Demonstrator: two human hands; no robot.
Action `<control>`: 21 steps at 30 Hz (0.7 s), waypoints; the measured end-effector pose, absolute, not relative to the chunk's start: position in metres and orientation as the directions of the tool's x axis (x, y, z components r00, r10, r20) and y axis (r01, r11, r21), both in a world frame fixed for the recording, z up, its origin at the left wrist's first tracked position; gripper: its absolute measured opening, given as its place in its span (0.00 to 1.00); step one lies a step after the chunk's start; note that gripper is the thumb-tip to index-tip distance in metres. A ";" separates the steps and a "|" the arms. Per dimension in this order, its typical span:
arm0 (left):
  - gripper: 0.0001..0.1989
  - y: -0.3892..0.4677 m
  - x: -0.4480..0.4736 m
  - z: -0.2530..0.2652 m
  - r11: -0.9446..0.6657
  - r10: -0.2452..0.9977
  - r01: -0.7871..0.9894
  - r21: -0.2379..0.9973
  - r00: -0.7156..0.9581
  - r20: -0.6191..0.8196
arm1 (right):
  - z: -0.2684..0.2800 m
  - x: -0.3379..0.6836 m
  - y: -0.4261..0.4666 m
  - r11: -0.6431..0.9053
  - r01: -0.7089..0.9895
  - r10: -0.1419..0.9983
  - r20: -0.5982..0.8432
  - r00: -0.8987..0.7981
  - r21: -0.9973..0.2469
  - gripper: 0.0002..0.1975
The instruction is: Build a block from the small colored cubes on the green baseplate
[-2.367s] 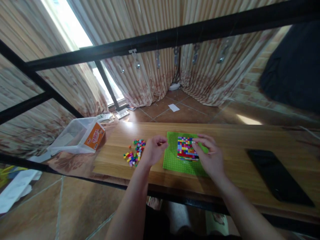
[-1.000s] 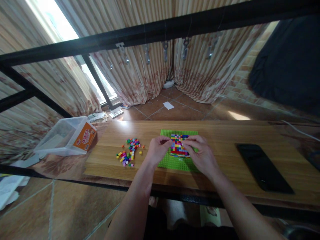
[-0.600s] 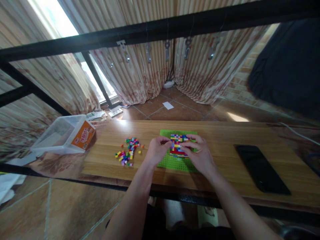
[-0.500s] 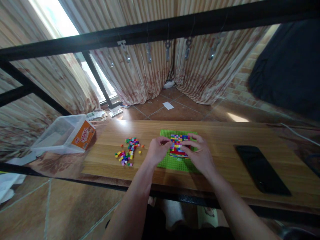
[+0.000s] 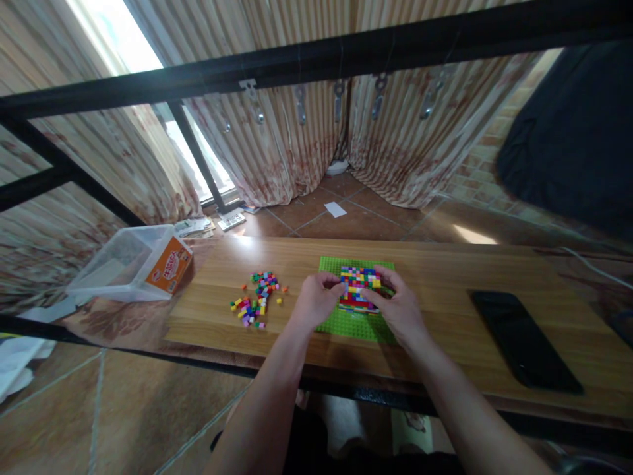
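A colourful block built of small toy bricks (image 5: pixel 357 290) stands on a green studded baseplate (image 5: pixel 353 328). Against its left side is my left hand (image 5: pixel 320 298), thumb and forefinger closed on the edge. My right hand (image 5: pixel 398 305) wraps the block's right side, its thumb across the front and its fingers behind. A yellow brick (image 5: pixel 376 284) shows on top near the right fingers. Whether a loose brick sits between the left fingertips cannot be seen. To the left, loose bricks (image 5: pixel 257 305) of many colours lie scattered on the wooden table (image 5: pixel 212 270).
A dark phone or tablet (image 5: pixel 524 340) lies on the right of the table. Left of the table sits a clear plastic box (image 5: pixel 119 264) with an orange label. A black metal bar (image 5: pixel 316 63) with hanging clips crosses above the far side.
My right hand has closed in on the block's right side, its spread fingers drawing down and the thumb pressing the front. The left hand stays at the left edge. The view shifts slightly.
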State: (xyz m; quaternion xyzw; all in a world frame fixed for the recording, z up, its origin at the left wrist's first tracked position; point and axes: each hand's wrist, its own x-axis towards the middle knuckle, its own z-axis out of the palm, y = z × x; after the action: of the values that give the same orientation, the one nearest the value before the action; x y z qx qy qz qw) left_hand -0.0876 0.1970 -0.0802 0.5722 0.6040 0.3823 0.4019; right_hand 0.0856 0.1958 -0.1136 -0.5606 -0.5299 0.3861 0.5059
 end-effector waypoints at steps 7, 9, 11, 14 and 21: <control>0.06 0.196 -0.084 -0.083 0.055 0.998 0.459 0.887 -0.036 -0.043 | -0.121 0.082 0.198 0.025 0.078 0.985 0.038 0.167 -0.997 0.37; 0.06 0.196 -0.083 -0.084 0.056 0.998 0.467 0.883 -0.050 -0.037 | -0.122 0.081 0.199 0.023 0.092 0.986 0.038 0.162 -0.996 0.37; 0.06 0.195 -0.082 -0.085 0.055 0.998 0.481 0.875 -0.058 -0.031 | -0.122 0.080 0.200 0.019 0.098 0.984 0.036 0.172 -0.995 0.36; 0.06 0.195 -0.080 -0.083 0.063 0.997 0.505 0.861 -0.062 -0.036 | -0.119 0.077 0.200 0.008 0.076 0.980 0.023 0.198 -0.997 0.35; 0.08 0.197 -0.084 -0.083 0.085 0.996 0.500 0.862 -0.064 -0.061 | -0.115 0.075 0.196 0.029 0.064 0.982 0.041 0.185 -0.998 0.37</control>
State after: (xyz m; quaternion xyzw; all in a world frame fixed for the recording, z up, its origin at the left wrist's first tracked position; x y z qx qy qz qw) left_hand -0.0844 0.1974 -0.0829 0.5819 0.6429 0.3446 0.3597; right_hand 0.0752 0.1960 -0.1152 -0.5508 -0.4747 0.4266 0.5378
